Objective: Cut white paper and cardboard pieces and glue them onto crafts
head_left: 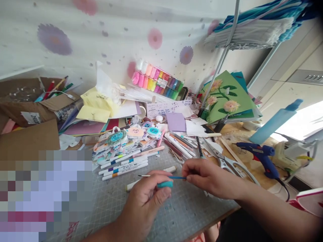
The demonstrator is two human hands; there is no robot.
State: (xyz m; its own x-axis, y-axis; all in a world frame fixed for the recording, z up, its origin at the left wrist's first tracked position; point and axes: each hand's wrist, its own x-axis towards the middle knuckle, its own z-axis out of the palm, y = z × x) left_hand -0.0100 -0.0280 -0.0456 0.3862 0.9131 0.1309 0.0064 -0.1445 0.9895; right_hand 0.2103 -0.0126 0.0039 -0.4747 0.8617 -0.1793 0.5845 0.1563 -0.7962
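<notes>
A teal piece (165, 184) and a blue stick (178, 177), one per hand

The teal piece is at the near middle, above the gray mat (186, 215), clamped in the grip of the left hand (148, 198). The grip of the right hand (208, 178) is clamped on the blue stick's right end; its dark tip points left. Markers (124, 168) lie far of the hands, scissors (228, 164) and a glue gun (262, 156) to the right.
</notes>
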